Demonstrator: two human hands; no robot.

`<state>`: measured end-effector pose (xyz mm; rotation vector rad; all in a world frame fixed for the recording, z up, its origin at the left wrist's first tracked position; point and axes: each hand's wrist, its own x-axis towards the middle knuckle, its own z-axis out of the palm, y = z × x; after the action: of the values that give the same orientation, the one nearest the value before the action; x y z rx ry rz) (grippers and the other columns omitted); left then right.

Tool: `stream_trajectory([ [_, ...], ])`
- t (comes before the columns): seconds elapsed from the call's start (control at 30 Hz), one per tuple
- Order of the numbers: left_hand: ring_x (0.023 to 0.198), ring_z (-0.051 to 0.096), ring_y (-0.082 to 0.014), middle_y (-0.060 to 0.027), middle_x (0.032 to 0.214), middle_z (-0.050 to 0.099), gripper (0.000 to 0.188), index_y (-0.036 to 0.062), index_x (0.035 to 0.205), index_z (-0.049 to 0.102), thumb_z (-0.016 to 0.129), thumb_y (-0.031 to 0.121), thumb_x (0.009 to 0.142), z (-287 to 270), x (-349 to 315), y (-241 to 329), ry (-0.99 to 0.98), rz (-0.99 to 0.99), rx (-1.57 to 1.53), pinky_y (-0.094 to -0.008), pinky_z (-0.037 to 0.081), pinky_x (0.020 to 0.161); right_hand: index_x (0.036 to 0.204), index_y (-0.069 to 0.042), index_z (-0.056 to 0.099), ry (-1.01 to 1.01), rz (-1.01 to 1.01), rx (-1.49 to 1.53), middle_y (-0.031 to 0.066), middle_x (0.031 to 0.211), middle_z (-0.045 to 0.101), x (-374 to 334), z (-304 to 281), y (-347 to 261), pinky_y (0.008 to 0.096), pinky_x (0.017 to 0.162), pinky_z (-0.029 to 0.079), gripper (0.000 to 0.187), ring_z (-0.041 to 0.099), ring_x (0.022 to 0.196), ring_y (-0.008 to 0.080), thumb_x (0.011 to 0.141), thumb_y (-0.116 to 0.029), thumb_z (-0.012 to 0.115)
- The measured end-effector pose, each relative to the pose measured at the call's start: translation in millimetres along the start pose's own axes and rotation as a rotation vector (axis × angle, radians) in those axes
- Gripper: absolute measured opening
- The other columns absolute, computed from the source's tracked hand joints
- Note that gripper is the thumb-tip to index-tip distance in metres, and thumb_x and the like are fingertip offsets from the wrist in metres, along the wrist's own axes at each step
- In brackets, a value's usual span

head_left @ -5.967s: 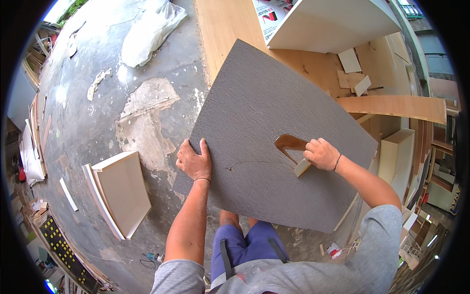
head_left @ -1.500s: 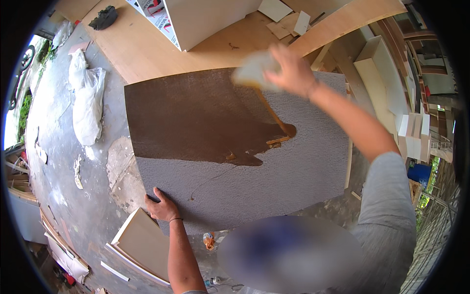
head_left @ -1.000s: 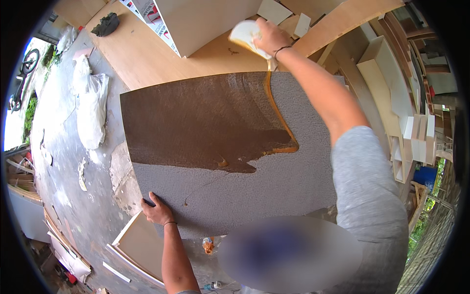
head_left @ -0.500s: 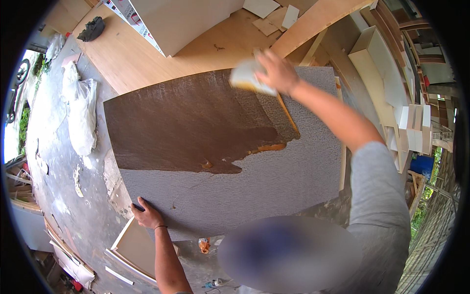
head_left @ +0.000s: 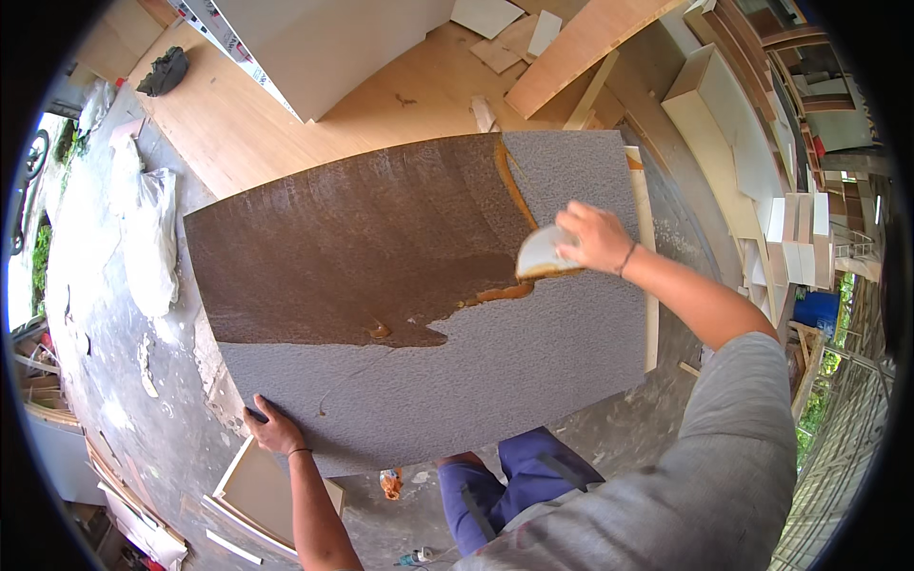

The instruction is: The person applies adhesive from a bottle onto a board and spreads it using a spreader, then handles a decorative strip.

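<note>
Grips a pale, rounded hand spreader (head_left: 541, 251) in the right hand (head_left: 595, 238), fingers and thumb closed on its upper right part, just right of centre in the frame. Holds its brown-stained lower edge down beside an amber glue-like bead (head_left: 514, 190) on a grey rectangular panel (head_left: 476, 376). Rests the left hand (head_left: 276, 430) on the panel's lower-left corner, at the border; cannot tell the tightness of that hold or the curl of the fingers there. Wears a dark band (head_left: 627, 259) on each wrist.

Has the panel across the middle of the frame, just above purple shorts (head_left: 514, 485) at bottom centre. Shows a dark brown coating (head_left: 343, 247) over the panel's upper-left part, bounded by the amber bead on the right and by a ragged margin below, and bare grey along the bottom and at the right end.

Faces a plywood sheet (head_left: 400, 90) at the top of the frame, under a large white-sided box (head_left: 333, 48), some board offcuts (head_left: 484, 16) and a dark bundle (head_left: 164, 71) at upper left. Overlooks a white plastic bag (head_left: 157, 247) on concrete floor (head_left: 100, 366) at left, a shallow cream box (head_left: 262, 490) at lower left and a blue drum (head_left: 817, 312) at far right.
</note>
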<state>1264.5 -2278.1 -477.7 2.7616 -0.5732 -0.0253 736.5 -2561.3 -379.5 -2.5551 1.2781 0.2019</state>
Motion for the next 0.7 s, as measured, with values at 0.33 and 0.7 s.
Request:
stream_trajectory([
  [0.33, 0.114, 0.049, -0.0365, -0.0211, 0.123, 0.053, 0.070, 0.0000, 0.124, 0.049, 0.045, 0.058, 0.086, -1, 1, 6, 0.000, 0.025, 0.027, -0.0446, 0.034, 0.097, 0.114, -0.013, 0.051, 0.507, 0.376, -0.061, 0.0121, 0.097, 0.064, 200, -59, 74, 0.0405, 0.077, 0.050, 0.046, 0.063, 0.089, 0.0279, 0.076, -0.037, 0.062],
  [0.7, 0.115, 0.048, -0.0344, -0.0213, 0.123, 0.052, 0.066, -0.0029, 0.122, 0.049, 0.054, 0.051, 0.084, -2, 4, 11, -0.036, 0.024, -0.096, -0.0452, 0.034, 0.098, 0.104, -0.002, 0.047, 0.083, 0.278, 0.418, 0.0210, 0.093, 0.062, 14, 18, -57, 0.0388, 0.077, 0.050, 0.043, 0.063, 0.090, 0.0319, 0.076, -0.024, 0.070],
])
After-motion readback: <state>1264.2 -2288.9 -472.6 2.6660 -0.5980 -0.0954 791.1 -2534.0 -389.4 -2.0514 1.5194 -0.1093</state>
